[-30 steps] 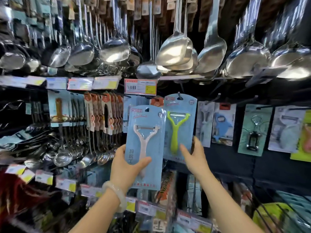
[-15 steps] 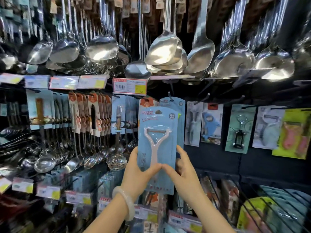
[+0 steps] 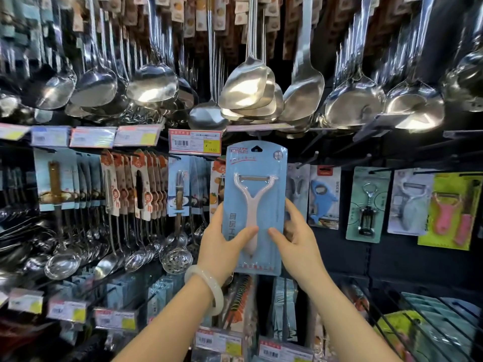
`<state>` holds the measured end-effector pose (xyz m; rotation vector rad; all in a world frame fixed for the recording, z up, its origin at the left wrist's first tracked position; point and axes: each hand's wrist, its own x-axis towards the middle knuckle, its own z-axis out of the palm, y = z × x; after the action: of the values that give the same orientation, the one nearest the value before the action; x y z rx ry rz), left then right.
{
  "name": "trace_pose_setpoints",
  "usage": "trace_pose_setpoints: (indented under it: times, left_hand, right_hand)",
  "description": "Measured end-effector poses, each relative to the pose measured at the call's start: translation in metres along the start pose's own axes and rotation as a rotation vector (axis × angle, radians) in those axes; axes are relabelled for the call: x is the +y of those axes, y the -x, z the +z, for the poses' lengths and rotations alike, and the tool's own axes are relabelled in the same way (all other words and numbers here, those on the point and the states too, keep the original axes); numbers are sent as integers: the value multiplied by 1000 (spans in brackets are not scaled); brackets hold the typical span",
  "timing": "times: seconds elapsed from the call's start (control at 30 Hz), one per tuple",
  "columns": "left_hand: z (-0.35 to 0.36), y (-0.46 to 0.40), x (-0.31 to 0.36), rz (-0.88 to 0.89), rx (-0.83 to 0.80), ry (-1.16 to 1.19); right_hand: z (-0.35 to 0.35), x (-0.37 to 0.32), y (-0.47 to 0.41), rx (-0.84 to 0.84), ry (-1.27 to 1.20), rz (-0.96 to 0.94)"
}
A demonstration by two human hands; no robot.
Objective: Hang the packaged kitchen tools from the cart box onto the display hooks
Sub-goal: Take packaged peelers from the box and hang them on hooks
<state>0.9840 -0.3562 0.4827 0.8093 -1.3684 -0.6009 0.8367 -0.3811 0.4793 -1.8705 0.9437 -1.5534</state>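
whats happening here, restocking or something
A person is holding a packaged white peeler up to a shop display wall with both hands: the left hand and right hand grip its lower half. Its hang hole sits level with the hooks under the price tag; whether it is hooked cannot be told.

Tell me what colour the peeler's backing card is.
Light blue; the backing card shows best in the head view, held by both hands.

Hook behind peeler package hidden.
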Motion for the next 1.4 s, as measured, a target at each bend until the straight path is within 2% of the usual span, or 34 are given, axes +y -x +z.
trace_pose_setpoints:
  times: [0.17,0.43,0.63,0.77,0.97,1.07,1.13,1.27,1.4]
  left_hand:
    - [-2,-5,-9,-43,-10,-4]
    - [7,-15,-24,-91,10,-331]
    - [19,-38,-48,-149,-80,-487]
    - [25,-61,-58,-219,-153,-586]
    - [29,-63,-71,-293,-203,-854]
    - [37,-39,-68,-296,-321,-1065]
    - [45,-20,-64,-273,-390,-1160]
    - [74,19,-52,-229,-519,-1292]
    - [123,59,-34,-174,-604,-1296]
  right_hand:
    - [6,12,-4,16,35,44]
    - [17,24,-11,144,117,70]
    - [17,45,-39,159,235,155]
    - [15,51,-51,28,360,185]
    - [7,59,-41,-123,517,360]
    - [-5,61,-18,-261,834,432]
    - [-17,62,2,-332,1051,406]
    - [-50,61,46,-362,1212,382]
    - [-97,60,96,-296,1275,360]
